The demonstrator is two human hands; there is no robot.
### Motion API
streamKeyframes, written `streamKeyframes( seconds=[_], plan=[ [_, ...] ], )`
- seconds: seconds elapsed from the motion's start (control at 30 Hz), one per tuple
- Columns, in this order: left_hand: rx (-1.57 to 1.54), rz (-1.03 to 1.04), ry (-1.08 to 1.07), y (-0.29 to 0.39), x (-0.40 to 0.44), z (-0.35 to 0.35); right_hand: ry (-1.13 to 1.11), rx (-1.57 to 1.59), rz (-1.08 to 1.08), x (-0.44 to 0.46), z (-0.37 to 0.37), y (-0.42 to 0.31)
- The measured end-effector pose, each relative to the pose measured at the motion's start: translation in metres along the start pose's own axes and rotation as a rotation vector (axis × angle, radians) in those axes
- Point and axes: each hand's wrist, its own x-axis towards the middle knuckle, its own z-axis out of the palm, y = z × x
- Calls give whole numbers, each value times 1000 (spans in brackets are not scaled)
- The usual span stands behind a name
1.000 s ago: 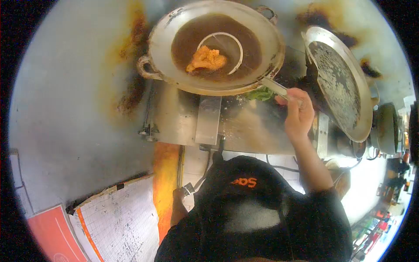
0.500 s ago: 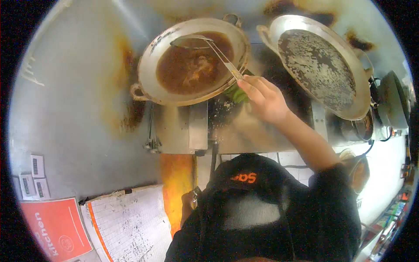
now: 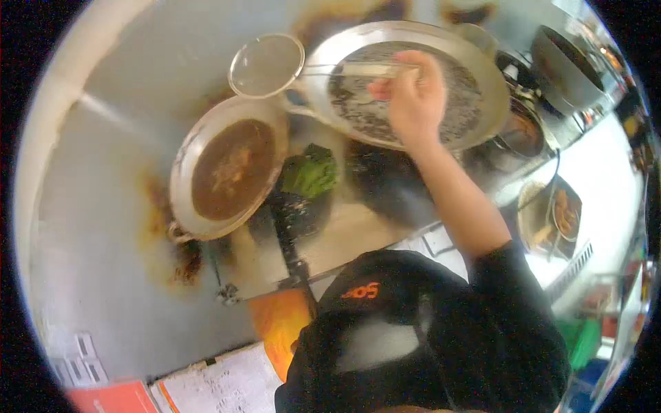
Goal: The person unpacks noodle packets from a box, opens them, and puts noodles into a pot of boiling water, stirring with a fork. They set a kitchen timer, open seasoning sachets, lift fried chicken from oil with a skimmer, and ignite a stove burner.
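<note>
My right hand (image 3: 417,103) is closed around the handle of a round mesh strainer (image 3: 267,67). The hand is over the wok of dark, foamy liquid (image 3: 492,103). Extending to the left, the strainer's mesh hangs above the gap between that wok and a second wok of brown liquid (image 3: 234,168). The mesh looks bare, and the hand is slightly smeared by motion. My left hand does not show; my black cap and shirt cover that side.
Green leaves (image 3: 311,173) lie on the stove between the woks. To the right stand a pot of brown food (image 3: 521,131), a grey pan (image 3: 568,69) and a container with fried pieces (image 3: 566,215). A lined paper sheet (image 3: 217,382) hangs at lower left.
My right hand has lifted the strainer out of the brown liquid and carried it right, over toward the foamy wok. The whole view has turned and shifted. My left wrist has gone out of sight.
</note>
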Motion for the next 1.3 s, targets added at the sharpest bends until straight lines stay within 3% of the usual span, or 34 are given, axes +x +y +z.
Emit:
streamKeyframes(
  seconds=[0.03,0.17,0.23,0.37,0.43,0.5,0.57,0.63,0.7,0.73,0.77,0.83,0.87,0.9,0.97,1.07,1.1,1.2,1.23,1.3],
  plan=[
    [10,9,9,4,2,-7,80,124,26,8,-27,-11],
    [30,59,50,25,18,-40,365,61,-120,7,-150,-49],
    [41,95,64,44,25,-58,407,-115,-281,-9,-213,-62],
    [64,229,72,104,33,-111,709,-425,-275,-37,-303,-73],
    [79,324,59,144,33,-140,750,-504,-211,-46,-334,-67],
    [106,431,30,190,31,-170,734,-582,-281,-50,-364,-45],
    [130,568,-7,237,30,-196,633,-760,-252,-57,-410,-7],
    [150,683,-38,295,23,-208,741,-682,-104,-57,-382,-10],
    [119,560,-31,387,-34,-195,778,-647,-63,-63,-385,13],
    [85,382,0,416,-56,-186,806,-463,-71,-64,-387,25],
    [94,402,1,431,-58,-176,820,-275,-75,-66,-388,37],
    [-146,697,-136,444,-52,-154,820,-214,-53,-73,-391,57],
    [143,1001,35,449,-39,-153,800,-159,-28,-77,-395,61],
    [154,1000,34,458,-44,-143,808,-157,-21,-79,-396,58],
    [-11,1113,75,475,-60,-118,776,-196,115,-84,-400,55],
    [-1,1140,36,488,-80,-106,736,-881,71,-94,-407,35],
    [-25,1135,37,489,-83,-104,772,-1039,219,-96,-399,18],
    [-60,1113,31,493,-92,-101,898,-789,45,-110,-429,37],
    [-54,1135,20,494,-97,-101,916,-931,52,-109,-409,25],
    [-46,1126,40,499,-103,-95,821,-807,-270,-116,-389,25]
  ],
)
